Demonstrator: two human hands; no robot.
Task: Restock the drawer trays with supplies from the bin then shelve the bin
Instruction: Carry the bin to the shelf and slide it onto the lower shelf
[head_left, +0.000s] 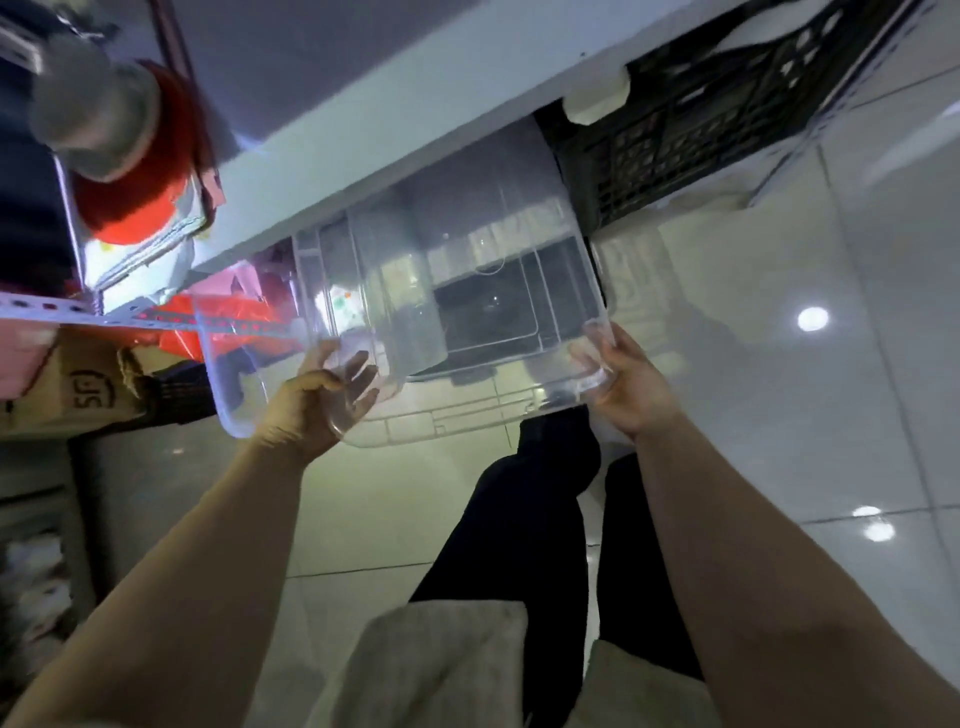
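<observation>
A clear plastic bin (467, 291) is held out in front of me at the edge of a white shelf board (363, 150), with its far end under the board. My left hand (317, 400) grips the bin's near left rim. My right hand (628, 384) grips the near right corner. The bin looks empty; I see the floor and dark shapes through its walls. No drawer trays are in view.
A black lattice crate (727, 114) sits to the right under the board. On the left, a perforated metal shelf rail (78, 312), red-orange items (140, 171) and a cardboard box (78, 384). Glossy tiled floor (779, 415) and my dark-trousered legs (535, 519) lie below.
</observation>
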